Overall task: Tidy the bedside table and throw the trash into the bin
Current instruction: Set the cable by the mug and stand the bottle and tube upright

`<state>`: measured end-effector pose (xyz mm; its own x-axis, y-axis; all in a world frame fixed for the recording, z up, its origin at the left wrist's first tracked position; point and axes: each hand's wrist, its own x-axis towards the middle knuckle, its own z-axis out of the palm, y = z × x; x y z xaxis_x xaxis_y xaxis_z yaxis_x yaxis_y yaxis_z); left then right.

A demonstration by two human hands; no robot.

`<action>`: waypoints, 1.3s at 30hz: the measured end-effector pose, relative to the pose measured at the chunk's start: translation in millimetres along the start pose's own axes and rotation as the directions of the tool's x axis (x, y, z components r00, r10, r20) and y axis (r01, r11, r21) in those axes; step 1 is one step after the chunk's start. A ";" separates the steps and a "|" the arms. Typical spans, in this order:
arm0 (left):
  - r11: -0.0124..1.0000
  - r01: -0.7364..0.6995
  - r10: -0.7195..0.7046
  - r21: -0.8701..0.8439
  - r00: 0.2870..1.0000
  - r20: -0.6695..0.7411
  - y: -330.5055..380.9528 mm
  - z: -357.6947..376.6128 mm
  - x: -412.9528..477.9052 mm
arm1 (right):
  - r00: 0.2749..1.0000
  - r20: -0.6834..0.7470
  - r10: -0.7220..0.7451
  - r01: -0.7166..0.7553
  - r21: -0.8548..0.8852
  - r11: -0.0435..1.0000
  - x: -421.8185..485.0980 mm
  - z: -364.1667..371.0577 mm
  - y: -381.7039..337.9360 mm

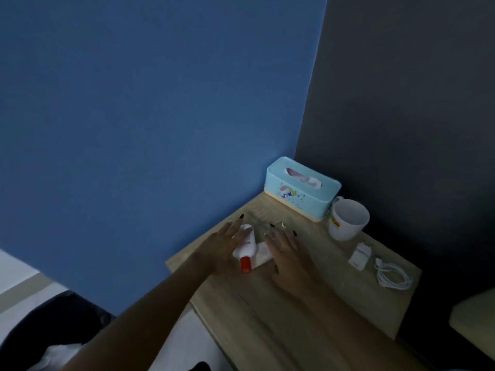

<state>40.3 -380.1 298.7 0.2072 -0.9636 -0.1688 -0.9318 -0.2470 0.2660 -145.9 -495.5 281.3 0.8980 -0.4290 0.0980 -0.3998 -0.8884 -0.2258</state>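
Evidently we held our left hand (219,249) and right hand (288,249) flat, fingers spread, gripping nothing, either side of the red-capped tube (246,247), seemingly to gather it.

One head-worn view, looking forward and down.
It sits close above my bedside table (308,303), angled toward the wall corner (306,103) behind it; the table lies low and right in frame.

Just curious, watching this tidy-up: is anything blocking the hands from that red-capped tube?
Nothing visible does. The left hand is right beside the red-capped tube, and the right hand is on its other side, fingers straight.
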 end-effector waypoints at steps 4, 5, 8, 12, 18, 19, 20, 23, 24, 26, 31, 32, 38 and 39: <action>0.991 -0.098 0.095 -0.096 0.995 -0.035 -16.4 24.8 17.6 | 1.000 -0.012 -0.016 0.016 -0.006 1.000 14.6 15.9 7.7; 0.988 -0.126 0.119 -0.091 0.989 -0.083 -18.0 28.4 19.8 | 0.999 -0.029 -0.019 0.018 -0.028 0.999 17.1 19.0 8.8; 0.977 -0.177 0.154 -0.120 0.972 -0.180 -19.7 36.3 22.9 | 0.999 -0.044 -0.010 0.006 -0.086 0.996 24.2 23.9 14.9; 0.891 -0.146 0.010 -0.431 0.953 -0.303 -20.6 33.3 20.6 | 0.988 -0.116 0.098 -0.076 0.175 0.982 24.2 18.5 27.0; 0.774 -0.020 -0.221 -0.633 0.928 -0.299 -21.4 7.9 53.1 | 0.838 -0.176 0.517 -0.287 0.663 0.691 38.8 -2.4 39.1; 0.755 -0.002 -0.249 -0.656 0.925 -0.289 -21.3 6.6 62.5 | 0.802 -0.144 0.580 -0.314 0.724 0.614 43.4 -3.7 42.8; 0.732 0.007 -0.262 -0.681 0.926 -0.272 -20.4 5.4 70.4 | 0.770 -0.114 0.627 -0.325 0.776 0.540 46.5 -5.1 44.8; 0.673 0.020 -0.261 -0.740 0.942 -0.213 -18.1 0.7 95.7 | 0.709 -0.080 0.701 -0.299 0.866 0.401 53.5 -4.3 49.6; 0.662 0.020 -0.256 -0.749 0.945 -0.201 -17.4 -1.6 104.8 | 0.696 -0.074 0.714 -0.291 0.880 0.375 56.1 -1.8 52.5; 0.646 0.006 -0.241 -0.763 0.951 -0.196 -15.0 -6.6 120.8 | 0.688 -0.059 0.723 -0.285 0.895 0.344 61.1 3.1 57.5; 0.691 -0.006 -0.190 -0.723 0.963 -0.189 -15.5 -8.0 152.0 | 0.700 -0.072 0.711 -0.227 0.921 0.317 68.2 9.8 63.0; 0.699 -0.007 -0.184 -0.715 0.964 -0.189 -15.4 -8.4 155.7 | 0.699 -0.084 0.711 -0.217 0.921 0.322 68.3 11.0 64.1; 0.616 0.008 -0.238 -0.787 0.955 -0.177 -15.5 -4.5 156.6 | 0.717 -0.142 0.683 -0.202 0.895 0.398 61.1 20.6 63.8; 0.572 -0.018 -0.253 -0.820 0.947 -0.198 -15.6 0.4 152.6 | 0.722 -0.158 0.674 -0.202 0.883 0.424 59.3 22.2 62.4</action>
<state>86.3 -523.3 268.4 0.4909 -0.8703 -0.0397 -0.2922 -0.2074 0.9336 -113.6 -572.7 251.4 0.3496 -0.9341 0.0719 -0.1882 -0.1452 -0.9713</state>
